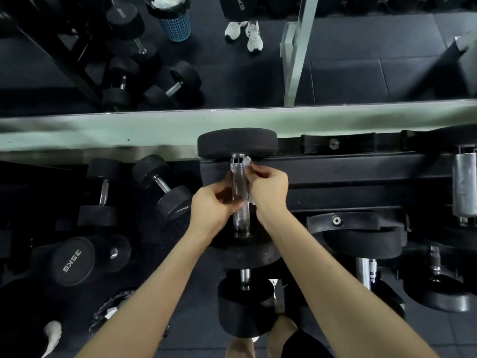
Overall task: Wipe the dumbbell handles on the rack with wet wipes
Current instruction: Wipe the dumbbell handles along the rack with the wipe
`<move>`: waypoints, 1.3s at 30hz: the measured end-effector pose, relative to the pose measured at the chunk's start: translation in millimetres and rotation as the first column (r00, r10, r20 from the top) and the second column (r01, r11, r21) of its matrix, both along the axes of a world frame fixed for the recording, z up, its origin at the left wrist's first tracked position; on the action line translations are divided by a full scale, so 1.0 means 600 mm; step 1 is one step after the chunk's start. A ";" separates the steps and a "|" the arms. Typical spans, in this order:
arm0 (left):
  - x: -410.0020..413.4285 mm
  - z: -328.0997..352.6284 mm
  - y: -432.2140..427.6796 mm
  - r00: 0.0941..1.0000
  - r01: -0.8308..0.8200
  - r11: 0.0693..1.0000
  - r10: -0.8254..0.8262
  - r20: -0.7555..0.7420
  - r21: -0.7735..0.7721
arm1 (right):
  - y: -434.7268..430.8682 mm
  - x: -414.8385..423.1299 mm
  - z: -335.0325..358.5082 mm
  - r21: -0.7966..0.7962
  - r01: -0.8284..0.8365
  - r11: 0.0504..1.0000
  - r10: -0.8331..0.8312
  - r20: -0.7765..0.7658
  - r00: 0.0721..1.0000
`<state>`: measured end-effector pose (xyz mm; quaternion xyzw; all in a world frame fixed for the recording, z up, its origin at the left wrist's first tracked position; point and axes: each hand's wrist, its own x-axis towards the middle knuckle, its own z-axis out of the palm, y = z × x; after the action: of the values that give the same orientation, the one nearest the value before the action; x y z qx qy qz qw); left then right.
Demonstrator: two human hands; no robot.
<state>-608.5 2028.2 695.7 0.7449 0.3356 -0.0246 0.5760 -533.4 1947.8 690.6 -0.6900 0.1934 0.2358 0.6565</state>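
The person stands over the rack (335, 177), both forearms reaching forward and down to one dumbbell (237, 143) lying on the top tier, its axis pointing away from the person. The far head of this dumbbell lies close to the pale ledge (129, 130) under the mirror (361, 52); the near head is partly covered by the wrists. The knurled chrome handle (241, 215) runs between the two hands. The wet wipe (247, 161) is wrapped on the upper and middle part of the handle, with a white corner showing at the far end just beside the far head and another scrap showing near the right wrist. The left hand (211, 205) grips the handle from its left side, fingers (225, 200) curled and closed against the metal. The right hand (271, 192) works from the right side, fingers (258, 171) drawn together and pinching the wipe against the handle. The lower part of the handle, nearest the person, is bare metal. Directly below, on a lower tier, sits a second dumbbell (245, 306). To the right, a thicker chrome handle (464, 184) lies on the same rack. On the floor (193, 319) at left lie several more, one marked 35KG dumbbell (74, 259).
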 end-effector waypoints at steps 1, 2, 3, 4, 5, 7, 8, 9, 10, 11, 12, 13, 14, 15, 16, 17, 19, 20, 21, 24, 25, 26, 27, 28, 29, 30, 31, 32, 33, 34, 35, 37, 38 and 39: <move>0.000 0.000 -0.001 1.000 0.000 1.000 0.001 0.005 -0.007 | -0.004 -0.009 -0.003 -0.012 -0.021 1.000 0.021 0.022 1.000; 0.000 -0.001 0.000 1.000 -0.007 1.000 0.008 0.007 -0.013 | -0.013 -0.023 -0.005 -0.043 -0.070 0.997 0.072 0.048 0.996; -0.001 -0.001 0.001 1.000 -0.014 1.000 0.014 0.009 -0.016 | -0.024 -0.040 -0.005 -0.057 -0.132 0.990 0.136 0.066 0.989; -0.001 -0.002 0.002 1.000 -0.017 1.000 0.017 0.008 -0.020 | -0.030 -0.051 -0.002 -0.055 -0.175 0.983 0.179 0.080 0.981; -0.001 -0.003 0.002 1.000 -0.017 0.999 0.017 0.004 -0.027 | -0.029 -0.050 0.000 -0.042 -0.165 0.985 0.168 0.091 0.981; 0.000 -0.002 0.001 1.000 -0.020 0.999 0.020 -0.008 -0.045 | -0.010 -0.022 0.008 -0.043 -0.078 0.996 0.082 0.090 0.993; 0.000 0.000 0.001 1.000 -0.021 0.999 0.020 -0.010 -0.048 | 0.000 -0.011 0.015 -0.057 -0.057 0.997 0.062 0.089 0.994; 0.001 0.001 0.000 1.000 -0.018 0.999 0.018 -0.006 -0.044 | 0.004 -0.009 0.017 -0.070 -0.060 0.996 0.067 0.100 0.993; 0.001 0.001 0.001 1.000 -0.017 0.999 0.017 0.000 -0.042 | 0.000 -0.016 0.017 -0.086 -0.087 0.992 0.098 0.131 0.987; 0.001 0.001 0.000 1.000 -0.014 0.999 0.014 0.005 -0.037 | -0.011 -0.029 0.017 -0.108 -0.134 0.985 0.150 0.165 0.975; 0.000 -0.001 0.001 1.000 -0.015 0.999 0.016 0.009 -0.031 | -0.023 -0.044 0.015 -0.128 -0.189 0.974 0.212 0.194 0.958; 0.000 -0.002 0.002 1.000 -0.012 1.000 0.012 0.008 -0.027 | -0.033 -0.057 0.014 -0.142 -0.236 0.961 0.262 0.212 0.942; 0.000 -0.003 0.003 1.000 -0.009 1.000 0.009 0.008 -0.026 | -0.035 -0.059 0.013 -0.159 -0.245 0.956 0.276 0.221 0.935; -0.001 -0.003 0.002 1.000 -0.006 1.000 0.006 0.008 -0.027 | -0.028 -0.049 0.011 -0.170 -0.219 0.961 0.255 0.229 0.939; -0.001 -0.002 0.002 1.000 -0.005 1.000 0.005 0.013 -0.027 | -0.018 -0.032 0.011 -0.175 -0.189 0.966 0.226 0.224 0.948; -0.001 0.001 0.001 1.000 -0.002 1.000 0.002 0.016 -0.025 | -0.009 -0.016 0.014 -0.186 -0.179 0.966 0.218 0.212 0.953; -0.001 0.005 0.001 1.000 0.012 0.999 -0.012 0.023 -0.031 | -0.006 -0.010 0.013 -0.250 -0.204 0.947 0.262 0.230 0.937; -0.002 0.006 0.002 1.000 0.015 0.999 -0.015 0.023 -0.039 | -0.015 -0.019 0.011 -0.276 -0.234 0.932 0.306 0.252 0.918; -0.003 0.006 0.003 1.000 0.015 0.999 -0.014 0.017 -0.045 | -0.029 -0.034 0.010 -0.299 -0.277 0.913 0.359 0.265 0.895; -0.006 0.010 0.008 1.000 0.025 0.997 -0.025 -0.004 -0.066 | -0.068 -0.061 0.012 -0.421 -0.411 0.808 0.534 0.233 0.813; -0.007 0.014 0.010 0.999 0.035 0.996 -0.036 -0.007 -0.087 | -0.074 -0.059 0.014 -0.474 -0.457 0.753 0.600 0.208 0.772; -0.008 0.017 0.013 0.999 0.045 0.991 -0.047 -0.012 -0.123 | -0.078 -0.056 0.019 -0.522 -0.501 0.691 0.664 0.181 0.726; -0.009 0.023 0.015 0.998 0.050 0.984 -0.053 -0.018 -0.174 | -0.083 -0.056 0.025 -0.556 -0.544 0.628 0.720 0.151 0.677; -0.010 0.028 0.019 0.998 0.048 0.972 -0.055 -0.024 -0.230 | -0.088 -0.058 0.031 -0.572 -0.584 0.577 0.765 0.127 0.631; -0.011 0.033 0.022 0.998 0.042 0.958 -0.053 -0.033 -0.283 | -0.094 -0.063 0.035 -0.575 -0.621 0.533 0.802 0.109 0.587; -0.011 0.036 0.025 0.998 0.037 0.948 -0.053 -0.042 -0.315 | -0.099 -0.068 0.036 -0.568 -0.653 0.501 0.827 0.093 0.554; -0.011 0.038 0.029 0.997 0.029 0.947 -0.049 -0.054 -0.319 | -0.102 -0.071 0.038 -0.557 -0.673 0.486 0.838 0.078 0.540; -0.013 0.040 0.032 0.997 0.016 0.951 -0.039 -0.067 -0.307 | -0.104 -0.071 0.040 -0.543 -0.687 0.483 0.837 0.056 0.544; -0.015 0.042 0.035 0.997 -0.006 0.958 -0.018 -0.079 -0.288 | -0.103 -0.067 0.045 -0.512 -0.689 0.514 0.819 0.052 0.572; -0.019 0.045 0.039 0.997 -0.031 0.963 0.010 -0.082 -0.266 | -0.102 -0.060 0.051 -0.466 -0.666 0.582 0.775 0.068 0.629; -0.022 0.047 0.043 0.996 -0.057 0.967 0.039 -0.077 -0.247 | -0.101 -0.052 0.058 -0.420 -0.614 0.669 0.707 0.104 0.699; -0.032 0.050 0.054 0.994 -0.100 0.972 0.090 -0.056 -0.214 | -0.096 -0.037 0.068 -0.452 -0.473 0.756 0.611 0.231 0.757; -0.038 0.049 0.060 0.992 -0.122 0.971 0.115 -0.049 -0.206 | -0.087 -0.031 0.072 -0.524 -0.426 0.737 0.626 0.294 0.722; -0.045 0.048 0.066 0.989 -0.147 0.968 0.140 -0.049 -0.204 | -0.078 -0.028 0.072 -0.604 -0.397 0.691 0.678 0.350 0.646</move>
<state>-635.3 2067.9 724.4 0.6543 0.3938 -0.0304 0.6449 -550.0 1901.2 733.7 -0.8907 -0.1738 0.1626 0.3874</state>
